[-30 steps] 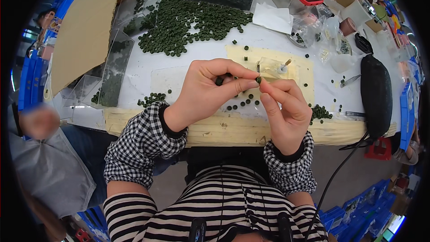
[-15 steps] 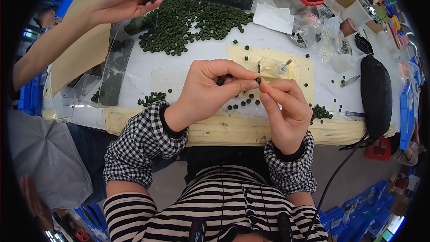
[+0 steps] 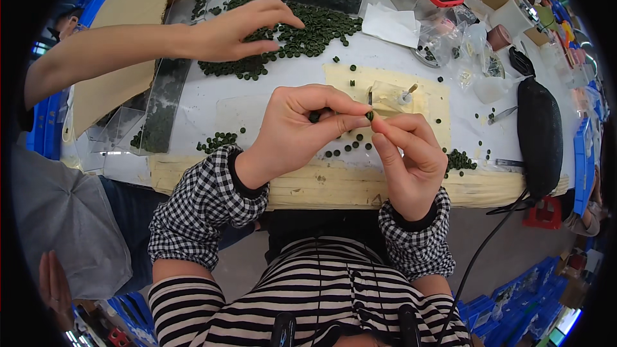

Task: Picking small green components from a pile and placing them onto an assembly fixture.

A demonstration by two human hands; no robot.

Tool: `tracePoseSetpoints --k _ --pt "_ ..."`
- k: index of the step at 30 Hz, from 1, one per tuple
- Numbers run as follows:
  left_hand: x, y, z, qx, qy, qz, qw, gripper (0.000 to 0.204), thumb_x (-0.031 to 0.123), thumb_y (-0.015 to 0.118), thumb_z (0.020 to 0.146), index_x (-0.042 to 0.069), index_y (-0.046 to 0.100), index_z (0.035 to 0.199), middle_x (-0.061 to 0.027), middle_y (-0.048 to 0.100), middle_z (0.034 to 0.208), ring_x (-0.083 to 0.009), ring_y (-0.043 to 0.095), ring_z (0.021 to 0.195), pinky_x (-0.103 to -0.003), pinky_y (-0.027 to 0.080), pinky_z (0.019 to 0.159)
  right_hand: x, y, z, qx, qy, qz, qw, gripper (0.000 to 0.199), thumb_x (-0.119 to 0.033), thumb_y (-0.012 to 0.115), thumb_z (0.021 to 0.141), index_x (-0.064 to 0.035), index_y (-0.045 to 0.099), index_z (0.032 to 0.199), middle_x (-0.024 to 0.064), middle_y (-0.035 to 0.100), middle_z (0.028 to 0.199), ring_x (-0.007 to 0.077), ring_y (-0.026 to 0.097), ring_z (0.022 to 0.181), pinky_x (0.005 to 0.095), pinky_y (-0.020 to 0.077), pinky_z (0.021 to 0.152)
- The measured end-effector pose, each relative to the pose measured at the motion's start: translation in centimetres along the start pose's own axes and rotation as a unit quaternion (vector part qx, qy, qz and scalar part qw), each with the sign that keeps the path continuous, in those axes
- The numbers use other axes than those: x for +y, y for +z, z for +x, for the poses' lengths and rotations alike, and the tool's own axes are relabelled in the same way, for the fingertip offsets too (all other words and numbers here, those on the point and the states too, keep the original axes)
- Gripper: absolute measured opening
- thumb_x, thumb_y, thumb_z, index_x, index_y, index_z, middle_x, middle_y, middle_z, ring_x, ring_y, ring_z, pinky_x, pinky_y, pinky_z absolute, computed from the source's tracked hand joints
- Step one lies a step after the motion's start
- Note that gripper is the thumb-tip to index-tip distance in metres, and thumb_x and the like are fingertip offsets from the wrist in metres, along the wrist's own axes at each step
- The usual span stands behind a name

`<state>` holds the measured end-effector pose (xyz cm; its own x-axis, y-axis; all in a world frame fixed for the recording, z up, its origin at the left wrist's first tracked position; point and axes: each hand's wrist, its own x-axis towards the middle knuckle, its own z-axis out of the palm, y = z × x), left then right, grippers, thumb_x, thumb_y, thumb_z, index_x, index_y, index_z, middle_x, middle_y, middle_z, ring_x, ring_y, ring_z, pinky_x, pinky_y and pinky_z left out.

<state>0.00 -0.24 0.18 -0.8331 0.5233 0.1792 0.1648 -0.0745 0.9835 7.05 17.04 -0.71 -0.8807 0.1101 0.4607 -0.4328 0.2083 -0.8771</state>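
Left hand: raised over the near half of the table; thumb and forefinger pressed together, tips meeting the right hand's; other fingers curled, a dark green bead showing in the curl.
Right hand: just right of the left hand; thumb and forefinger pinching 1 small green bead at the tips, remaining fingers folded loosely below.
Pinched bead: between the 2 hands, above the yellow mat, near the clear jig with a pin.
Loose beads: scattered on the mat under the hands; 1 cluster near-left by the checked cuff, 1 cluster near-right by the table edge.
Bead heap: far side, centre-left, wide spread of dark green discs.
Other person's hand: comes in from the left, fingers spread over the heap, touching it.
Clear tray: left, long, standing on edge, beads inside.
Black pouch: right edge of table, lengthwise.
Paper: far, right of the heap.
Plastic bags: far-right, crumpled, clear.
Cable: drops off the near-right edge.
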Motion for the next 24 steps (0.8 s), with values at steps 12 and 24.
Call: tracePoseSetpoints --k 12,24 --pt "0.7 0.2 0.1 0.003 -0.024 0.009 1.000 0.017 -0.003 0.069 0.080 -0.002 0.069 0.098 -0.0057 0.067 0.089 -0.0055 0.059 0.075 -0.017 0.047 0.065 -0.4 0.2 0.1 0.016 -0.010 -0.037 0.999 0.026 0.005 0.066 0.081 -0.0009 0.069 0.106 0.0080 0.062 0.089 0.0148 0.058 0.079 0.0242 0.0470 0.071" --pt "0.4 0.1 0.0 0.012 -0.004 -0.006 1.000 0.018 -0.005 0.068 0.080 -0.002 0.069 0.098 -0.0060 0.068 0.088 -0.0046 0.057 0.073 -0.016 0.046 0.064 -0.3 0.3 0.1 0.016 -0.045 -0.068 0.997 0.028 0.006 0.068 0.079 -0.0014 0.069 0.107 0.0080 0.061 0.091 0.0149 0.059 0.079 0.0232 0.0479 0.070"
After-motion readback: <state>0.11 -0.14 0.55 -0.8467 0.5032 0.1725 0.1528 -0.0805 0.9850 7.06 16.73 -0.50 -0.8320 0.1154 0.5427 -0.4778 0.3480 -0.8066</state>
